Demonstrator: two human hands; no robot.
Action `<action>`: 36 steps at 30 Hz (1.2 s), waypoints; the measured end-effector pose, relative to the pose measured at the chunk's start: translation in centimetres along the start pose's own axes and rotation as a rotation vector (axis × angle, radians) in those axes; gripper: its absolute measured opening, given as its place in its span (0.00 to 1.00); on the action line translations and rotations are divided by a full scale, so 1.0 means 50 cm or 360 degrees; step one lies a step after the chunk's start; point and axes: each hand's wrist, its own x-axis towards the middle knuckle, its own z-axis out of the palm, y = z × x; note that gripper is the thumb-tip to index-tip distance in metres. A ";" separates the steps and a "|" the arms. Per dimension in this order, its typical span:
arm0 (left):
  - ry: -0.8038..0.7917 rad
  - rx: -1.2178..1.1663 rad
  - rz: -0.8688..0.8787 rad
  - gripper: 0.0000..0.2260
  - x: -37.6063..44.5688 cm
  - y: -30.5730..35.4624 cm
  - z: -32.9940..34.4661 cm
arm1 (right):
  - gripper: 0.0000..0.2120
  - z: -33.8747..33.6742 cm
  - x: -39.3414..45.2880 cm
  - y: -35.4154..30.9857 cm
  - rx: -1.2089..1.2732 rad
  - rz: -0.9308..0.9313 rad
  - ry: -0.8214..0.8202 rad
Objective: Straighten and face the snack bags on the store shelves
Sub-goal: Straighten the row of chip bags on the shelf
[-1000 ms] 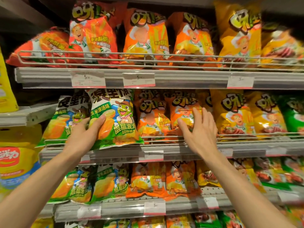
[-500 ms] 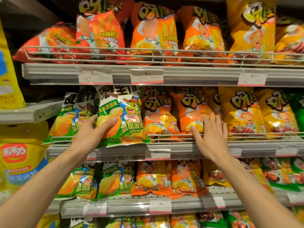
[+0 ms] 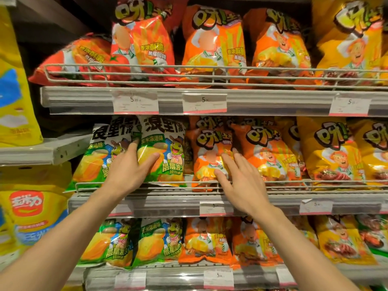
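On the middle shelf (image 3: 168, 201), the left hand (image 3: 126, 171) grasps an upright, front-facing green bag (image 3: 168, 143); the right hand (image 3: 241, 181) hovers released.

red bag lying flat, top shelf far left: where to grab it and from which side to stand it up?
Probably take the red bag by its raised upper edge near the shelf's left end, reaching over the wire rail from the front. It lies tipped over on its side behind the rail, its lower part hidden behind the wire, and the upright bag blocks its right side.
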 end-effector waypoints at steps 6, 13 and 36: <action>-0.0068 0.0434 0.0183 0.32 -0.007 0.003 0.020 | 0.32 0.002 -0.001 -0.002 -0.0067 -0.0015 0.0007; -0.0062 0.0083 0.0066 0.26 -0.008 0.008 0.013 | 0.37 -0.015 0.008 -0.017 0.0099 0.0062 -0.0036; 0.0178 -0.0276 -0.0039 0.22 0.009 -0.011 0.029 | 0.48 -0.021 0.052 -0.046 0.0223 0.0427 -0.0021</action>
